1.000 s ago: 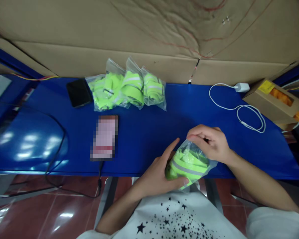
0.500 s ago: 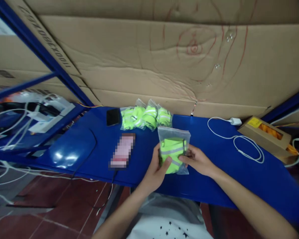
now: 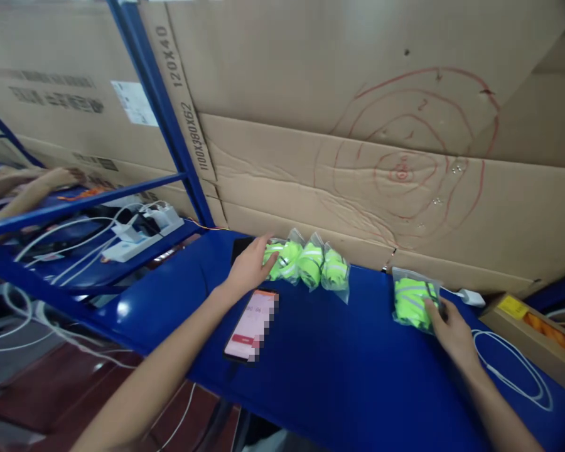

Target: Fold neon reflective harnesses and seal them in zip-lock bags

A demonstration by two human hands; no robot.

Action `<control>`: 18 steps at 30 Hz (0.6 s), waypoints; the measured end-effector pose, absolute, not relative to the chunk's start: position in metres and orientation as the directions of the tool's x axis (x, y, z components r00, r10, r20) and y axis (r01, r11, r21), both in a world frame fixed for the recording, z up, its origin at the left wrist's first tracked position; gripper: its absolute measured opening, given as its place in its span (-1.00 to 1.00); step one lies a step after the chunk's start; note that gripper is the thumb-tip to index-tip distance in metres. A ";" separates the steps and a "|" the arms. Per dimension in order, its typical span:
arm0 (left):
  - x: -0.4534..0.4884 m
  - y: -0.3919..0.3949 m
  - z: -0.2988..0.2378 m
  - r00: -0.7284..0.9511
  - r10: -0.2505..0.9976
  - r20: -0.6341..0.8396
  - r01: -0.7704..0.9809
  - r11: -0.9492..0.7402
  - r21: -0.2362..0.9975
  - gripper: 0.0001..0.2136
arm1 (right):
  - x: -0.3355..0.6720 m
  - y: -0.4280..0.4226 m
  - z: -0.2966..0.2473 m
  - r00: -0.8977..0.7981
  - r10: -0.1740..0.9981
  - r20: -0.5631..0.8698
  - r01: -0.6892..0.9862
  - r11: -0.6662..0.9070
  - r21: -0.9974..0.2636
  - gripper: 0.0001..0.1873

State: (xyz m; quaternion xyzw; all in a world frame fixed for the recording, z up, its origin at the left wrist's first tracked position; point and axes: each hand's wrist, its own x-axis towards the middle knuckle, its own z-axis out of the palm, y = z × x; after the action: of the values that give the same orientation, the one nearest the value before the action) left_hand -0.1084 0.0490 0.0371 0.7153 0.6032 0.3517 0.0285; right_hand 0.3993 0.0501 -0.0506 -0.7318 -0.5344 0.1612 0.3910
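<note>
My left hand reaches across the blue shelf and its fingers rest on the leftmost of three clear bags of neon-green reflective bands lined up against the cardboard wall. My right hand grips a fourth bag of neon-green bands by its lower right corner, holding it on the shelf further right. A phone with a lit screen lies just below my left hand.
A dark phone lies behind my left hand. A white charger and coiled cable and a cardboard box with orange contents sit at the right. Power strips and cables fill the left shelf, where another person's arm rests.
Both hands held the bag in front of me before. Now the right hand has carried it to the right side of the shelf, and the left hand has reached to the row of bags.
</note>
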 end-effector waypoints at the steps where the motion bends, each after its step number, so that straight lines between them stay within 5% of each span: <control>1: -0.117 0.062 0.029 0.029 0.892 0.451 0.842 -0.265 0.470 -0.50 | 0.402 0.050 -0.051 0.387 0.898 0.211 0.671 -0.117 -0.732 -0.05; 9: -0.144 0.090 -0.030 0.126 0.915 0.383 0.789 -0.326 0.520 -0.58 | 0.439 0.048 -0.071 0.458 0.696 0.553 0.808 -0.067 -0.585 -0.23; 18: -0.151 0.079 -0.070 0.010 0.938 0.346 0.819 -0.206 0.535 -0.50 | 0.455 0.045 -0.075 0.693 0.682 0.232 0.556 -0.302 -0.774 -0.43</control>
State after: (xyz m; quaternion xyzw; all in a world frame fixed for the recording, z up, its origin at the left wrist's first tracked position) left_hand -0.1514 0.0794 -0.0697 0.7047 0.6235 0.3260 0.0911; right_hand 0.4549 0.0448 -0.0754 -0.8037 -0.3851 0.0703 0.4480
